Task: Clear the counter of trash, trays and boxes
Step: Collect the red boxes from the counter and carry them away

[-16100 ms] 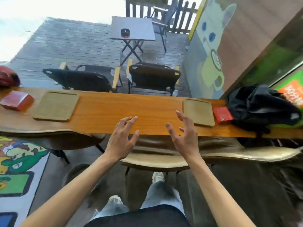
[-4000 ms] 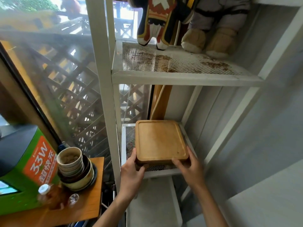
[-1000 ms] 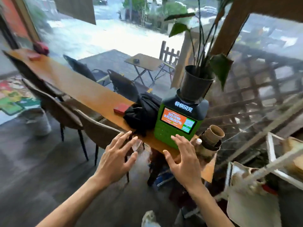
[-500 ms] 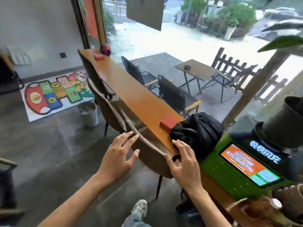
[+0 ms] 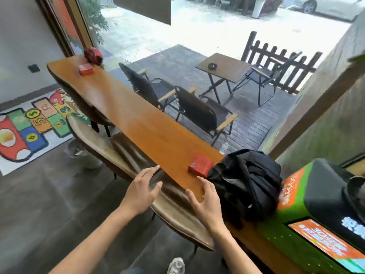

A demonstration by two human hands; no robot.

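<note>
Though blurred, rug [image 5: 37, 123] nos. "5", "3"

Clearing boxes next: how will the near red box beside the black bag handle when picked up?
The near red box looks small with flat faces, so probably light and stiff, unlikely to roll. It lies flat on the smooth counter touching the black bag, so it may slide if nudged.

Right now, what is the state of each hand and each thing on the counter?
left hand: open, empty, fingers spread
right hand: open, empty, over the counter edge
near red box: closed, lying flat beside the black bag
far red box: closed, lying flat
black bag: crumpled
</note>
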